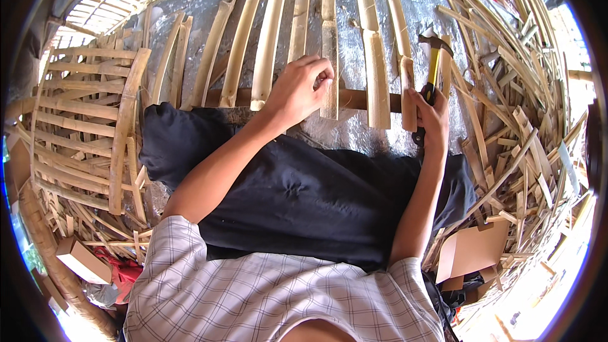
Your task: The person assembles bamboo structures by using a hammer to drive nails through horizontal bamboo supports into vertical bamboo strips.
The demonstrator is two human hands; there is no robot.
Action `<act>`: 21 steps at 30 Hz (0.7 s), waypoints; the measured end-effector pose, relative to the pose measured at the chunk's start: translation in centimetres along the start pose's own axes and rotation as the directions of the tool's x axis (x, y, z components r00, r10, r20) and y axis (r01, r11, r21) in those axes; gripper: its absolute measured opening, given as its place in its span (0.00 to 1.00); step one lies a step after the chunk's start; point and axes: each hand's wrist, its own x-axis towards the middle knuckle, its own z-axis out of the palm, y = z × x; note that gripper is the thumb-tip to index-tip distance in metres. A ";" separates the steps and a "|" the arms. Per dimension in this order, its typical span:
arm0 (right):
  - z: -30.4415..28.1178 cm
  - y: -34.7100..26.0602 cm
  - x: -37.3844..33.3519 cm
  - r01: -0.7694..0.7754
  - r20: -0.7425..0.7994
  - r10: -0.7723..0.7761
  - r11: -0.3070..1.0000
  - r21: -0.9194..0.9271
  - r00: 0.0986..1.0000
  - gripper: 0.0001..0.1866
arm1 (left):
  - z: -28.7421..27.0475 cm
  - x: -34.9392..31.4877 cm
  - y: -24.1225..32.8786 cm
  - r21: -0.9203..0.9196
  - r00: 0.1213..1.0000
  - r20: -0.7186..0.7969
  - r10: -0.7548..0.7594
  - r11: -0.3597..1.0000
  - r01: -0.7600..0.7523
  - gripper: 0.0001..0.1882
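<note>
Several split bamboo slats [378,82] run side by side away from me, their near ends lying across a brown crosspiece [354,99]. My left hand [303,88] is closed, fingertips curled together, over the near end of a middle slat [329,102]. Whatever those fingers may pinch is hidden or too small to name. In my right hand [432,114] is a hammer [433,66] with a yellow and black handle, its head pointing away from me. That hand rests beside the near end of a slat at the right [408,92].
Black cloth [297,196] covers my lap. At the left leans a finished-looking bamboo lattice panel [120,126]. Loose bamboo strips and offcuts [525,145] pile up on the right, with a cardboard piece [472,250] near them. A small box [82,259] stands at the lower left.
</note>
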 end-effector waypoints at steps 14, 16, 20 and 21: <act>-0.3 0.5 0.2 -0.009 0.015 0.009 1.000 0.003 1.000 0.15 | -4.0 0.9 0.1 -0.458 0.966 0.256 -0.035 0.876 0.153 0.17; -0.4 0.6 0.3 -0.007 0.019 0.007 1.000 -0.003 1.000 0.15 | -4.0 0.9 0.0 -0.463 0.955 0.294 -0.037 0.869 0.176 0.18; -0.5 0.6 0.2 -0.006 0.028 0.006 1.000 0.019 1.000 0.15 | -3.8 1.1 0.6 -0.479 0.953 0.302 -0.030 0.859 0.179 0.17; -0.5 0.6 0.2 -0.006 0.030 0.005 1.000 0.024 1.000 0.15 | -3.7 1.1 0.7 -0.487 0.957 0.289 -0.023 0.857 0.168 0.15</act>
